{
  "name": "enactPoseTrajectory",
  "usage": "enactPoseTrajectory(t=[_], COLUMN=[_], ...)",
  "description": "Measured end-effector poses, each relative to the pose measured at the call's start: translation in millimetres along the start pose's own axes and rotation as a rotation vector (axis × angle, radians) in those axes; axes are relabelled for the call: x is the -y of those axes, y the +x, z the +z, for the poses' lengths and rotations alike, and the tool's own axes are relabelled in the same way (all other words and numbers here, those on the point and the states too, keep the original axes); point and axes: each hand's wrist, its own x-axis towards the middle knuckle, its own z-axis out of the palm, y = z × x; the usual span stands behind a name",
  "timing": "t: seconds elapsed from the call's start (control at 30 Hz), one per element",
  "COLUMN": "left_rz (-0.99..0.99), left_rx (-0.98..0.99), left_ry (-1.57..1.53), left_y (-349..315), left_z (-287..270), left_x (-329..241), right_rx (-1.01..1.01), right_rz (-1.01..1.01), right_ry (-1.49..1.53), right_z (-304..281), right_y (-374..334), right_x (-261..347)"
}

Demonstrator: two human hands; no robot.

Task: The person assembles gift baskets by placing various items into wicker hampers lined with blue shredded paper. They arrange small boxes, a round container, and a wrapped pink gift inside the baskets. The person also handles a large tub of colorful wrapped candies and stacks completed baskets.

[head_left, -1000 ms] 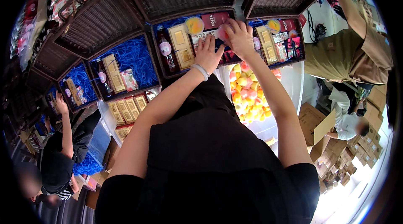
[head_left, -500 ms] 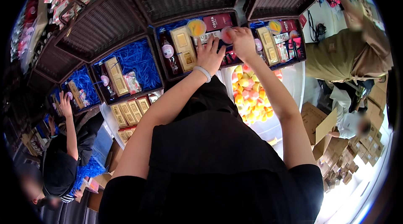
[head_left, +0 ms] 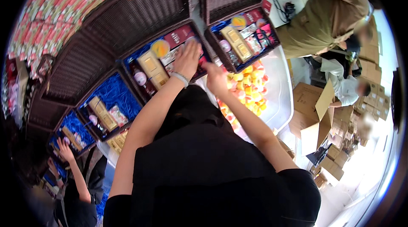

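Note:
A dark wicker hamper [head_left: 140, 83] with blue shredded paper stands before me, its lid raised. My left hand [head_left: 187, 60] lies over the contents at its right side, fingers stretched out, partly hiding a clear-lidded cup. My right hand [head_left: 216, 77] is at the front right corner with its fingers curled; whatever they hold is hidden. Left of my hands are a gold box [head_left: 153, 69], a dark bottle [head_left: 141, 79] with a pink label and a yellow fruit cup [head_left: 160, 48]. A dark red box [head_left: 178, 35] is at the back.
To the right stands another filled hamper [head_left: 206, 35]. Below it, a clear plastic tub [head_left: 285, 99] holds several yellow and pink cups [head_left: 250, 84]. Less-filled hampers continue leftward, where a co-worker's hand [head_left: 65, 150] reaches in. An open cardboard box [head_left: 312, 103] is at the right.
The view has swung to the right. My right hand has drawn back from the pink cup to the hamper's front corner. My left hand has shifted right, over where that cup was.

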Motion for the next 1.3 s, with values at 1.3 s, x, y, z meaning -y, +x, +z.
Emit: enactPoseTrajectory(t=[1.3], left_rz=[-0.391], left_rx=[0.261], left_ry=[0.268], left_y=[-104.9], left_z=[-160.4], left_x=[27.3], right_rx=[0.353], right_rz=[0.037], right_ry=[-0.385], right_z=[-29.4], right_y=[25.6], right_x=[71.8])
